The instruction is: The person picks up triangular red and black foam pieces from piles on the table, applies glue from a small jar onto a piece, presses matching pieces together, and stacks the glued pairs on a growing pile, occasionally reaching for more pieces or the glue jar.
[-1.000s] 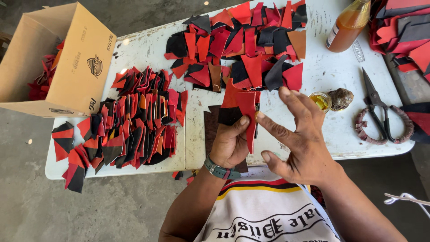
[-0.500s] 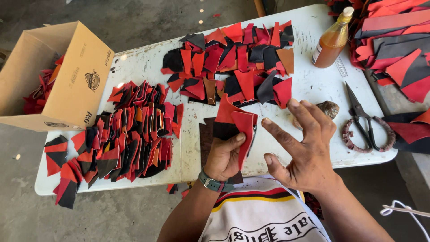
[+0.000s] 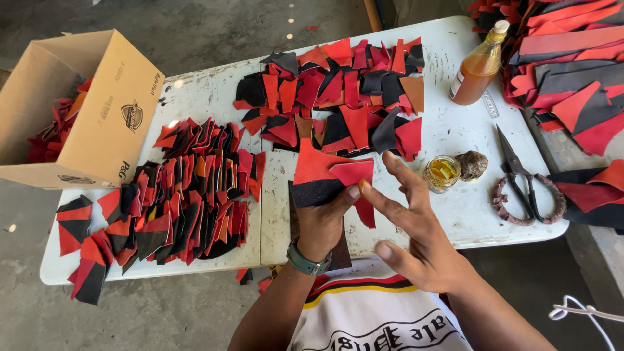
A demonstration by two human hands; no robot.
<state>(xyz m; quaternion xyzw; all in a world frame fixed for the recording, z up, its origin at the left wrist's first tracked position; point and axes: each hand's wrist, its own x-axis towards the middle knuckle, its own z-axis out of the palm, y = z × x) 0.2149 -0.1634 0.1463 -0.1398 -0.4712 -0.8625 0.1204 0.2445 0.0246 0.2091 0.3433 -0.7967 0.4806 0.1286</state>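
The left hand (image 3: 323, 218) holds a small stack of red and black leather pieces (image 3: 328, 177) above the near edge of the white table (image 3: 455, 214), fingers closed around it. Compared with one second ago, the stack sits a little lower and nearer to the body, and the right hand (image 3: 416, 234) has come closer; its open, spread fingertips (image 3: 365, 188) are now just beside the stack, holding nothing. It seems the pieces are being squared together. The glue jar (image 3: 442, 173) and scissors (image 3: 520, 179) lie untouched to the right
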